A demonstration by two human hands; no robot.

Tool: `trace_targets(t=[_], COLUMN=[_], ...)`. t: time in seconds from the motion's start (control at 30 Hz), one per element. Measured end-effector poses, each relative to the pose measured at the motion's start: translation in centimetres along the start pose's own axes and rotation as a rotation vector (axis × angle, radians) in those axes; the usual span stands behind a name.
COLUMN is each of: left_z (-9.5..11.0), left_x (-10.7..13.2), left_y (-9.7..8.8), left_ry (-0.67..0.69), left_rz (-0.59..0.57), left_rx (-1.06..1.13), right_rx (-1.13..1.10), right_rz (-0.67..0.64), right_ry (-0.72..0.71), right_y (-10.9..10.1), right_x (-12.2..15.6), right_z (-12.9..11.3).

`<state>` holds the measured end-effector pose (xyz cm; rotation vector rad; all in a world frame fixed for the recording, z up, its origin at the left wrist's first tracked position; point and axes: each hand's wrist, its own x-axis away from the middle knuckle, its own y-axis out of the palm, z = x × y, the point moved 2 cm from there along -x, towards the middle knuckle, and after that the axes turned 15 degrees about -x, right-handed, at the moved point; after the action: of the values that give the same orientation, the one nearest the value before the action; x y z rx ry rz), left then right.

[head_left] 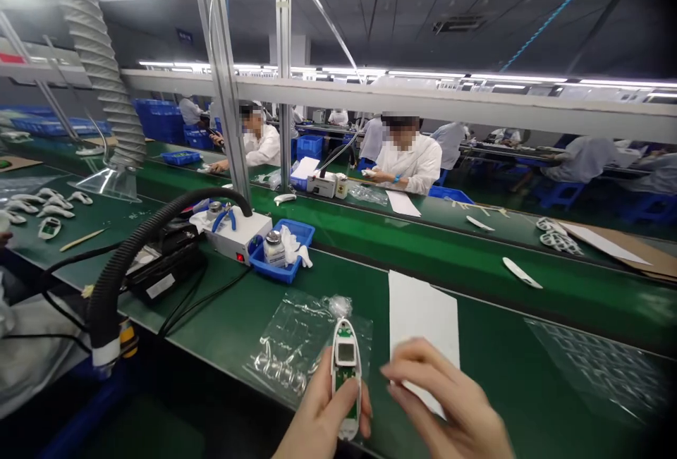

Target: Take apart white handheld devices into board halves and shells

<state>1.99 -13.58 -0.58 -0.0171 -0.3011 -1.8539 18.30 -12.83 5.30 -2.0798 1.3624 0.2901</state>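
Device housing [347,371] held in your left hand [319,417], long axis near-to-far; right hand [447,397] to right, blurred, can't tell if grip's empty.

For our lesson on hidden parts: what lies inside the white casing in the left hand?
Inside the white casing are a green circuit board and, toward the far end, a squarish screen. The left hand covers part of the board with its thumb, hiding what lies beneath.
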Motion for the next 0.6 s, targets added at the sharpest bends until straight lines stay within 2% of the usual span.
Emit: trace_targets(t=[0.13,0.27,0.37,0.43,0.5,0.6], left_z=[-1.0,-2.6,-4.1,-4.7,-4.9,-4.9], left_x=[0.9,1.4,1.4,1.2,0.8,0.1], left_y=[0.7,0.7,0.3,0.0,-0.4,-1.2], left_ry=[-0.042,-0.133,-0.176,-0.146,-0.108,-0.137], left_rz=[0.105,0.178,0.267,0.261,0.223,0.17], left_rx=[0.034,-0.07,-0.151,-0.186,-0.148,0.048], right_rx=[0.015,0.233,0.292,0.2,0.02,-0.155], right_rz=[-0.118,-0.148,-0.154,-0.163,-0.13,0.086], right_ry=[0.058,-0.094,-0.161,-0.099,0.029,0.141], right_y=[3.1,4.5,4.9,5.0,4.7,3.8], right_x=[-0.7,-0.5,-0.5,-0.8,-1.5,-2.8], right_z=[2.0,2.4,2.3,2.5,3.2,4.2])
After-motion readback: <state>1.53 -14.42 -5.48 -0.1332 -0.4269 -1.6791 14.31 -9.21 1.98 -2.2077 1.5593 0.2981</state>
